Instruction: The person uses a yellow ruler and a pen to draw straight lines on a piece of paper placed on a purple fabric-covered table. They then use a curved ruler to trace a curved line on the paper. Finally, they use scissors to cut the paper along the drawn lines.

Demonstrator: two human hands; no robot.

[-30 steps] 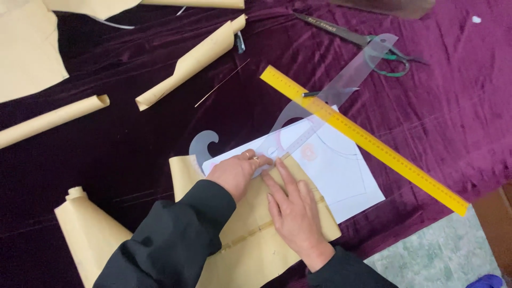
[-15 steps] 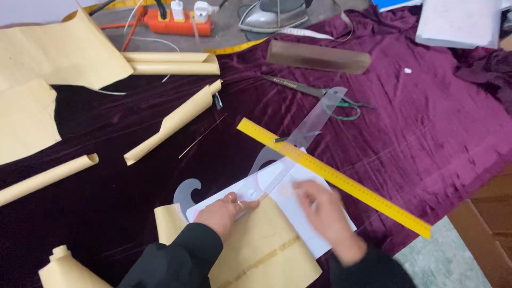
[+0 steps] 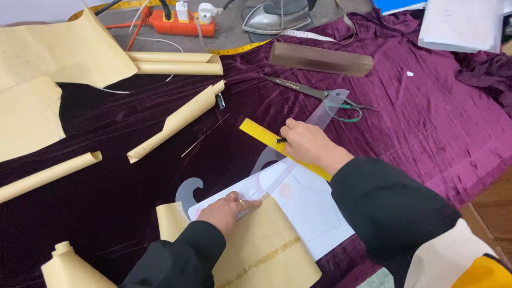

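Note:
My left hand [image 3: 229, 209] presses flat on the lower end of a long clear curve ruler [image 3: 326, 113], which lies across a white paper pattern [image 3: 314, 210] and a tan paper sheet [image 3: 266, 253]. A thin ring sits on one finger of that hand. Reaching forward, my right hand [image 3: 312, 145] rests over a yellow straight ruler [image 3: 255, 132]. Its fingers curl on a small dark pen-like thing [image 3: 280, 140] lying at the ruler's edge. Everything sits on purple velvet cloth [image 3: 426, 122]. A smaller clear curve template [image 3: 188, 192] pokes out left of the white paper.
Scissors [image 3: 320, 95] lie beyond the rulers, with a wooden block [image 3: 320, 58] behind them. Rolled tan papers [image 3: 176, 121] and flat tan pieces [image 3: 58, 53] cover the left side. An iron [image 3: 277, 13], an orange power strip [image 3: 181, 24] and a yellow tape measure [image 3: 240, 49] sit at the back.
My right hand has left the white paper and reached forward onto the yellow ruler. My left hand stays pressed on the clear curve ruler. The camera has tilted upward.

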